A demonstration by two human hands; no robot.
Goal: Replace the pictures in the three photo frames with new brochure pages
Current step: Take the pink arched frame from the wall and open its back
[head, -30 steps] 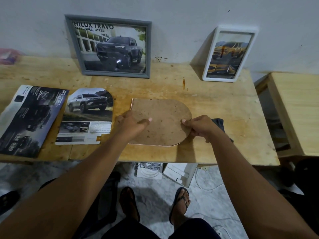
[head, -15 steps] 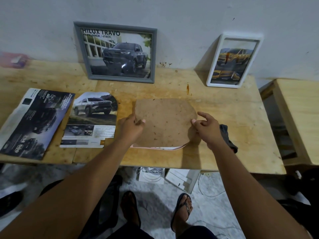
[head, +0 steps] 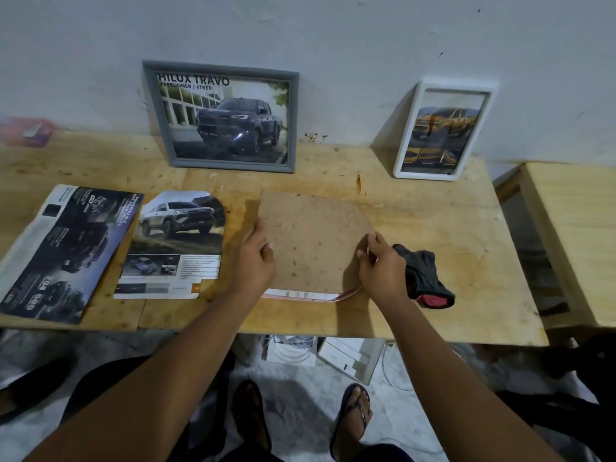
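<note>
A brown backing board, rounded on its right side, is tilted up off a pinkish arch-shaped frame lying face down near the table's front edge. My left hand grips the board's left edge. My right hand pinches its rounded right edge. A brochure page cut to the same arch shape lies left of the board. A grey frame with a dark pickup picture and a white frame with a yellow truck picture lean on the wall.
A dark brochure lies at the wooden table's left end. A dark cloth sits right of my right hand. A second wooden table stands at the right. Boxes and cables lie on the floor below.
The board's near edge has come up off the pinkish frame, whose front rim now shows. My right hand has shifted from pressing the rim to pinching the board's edge.
</note>
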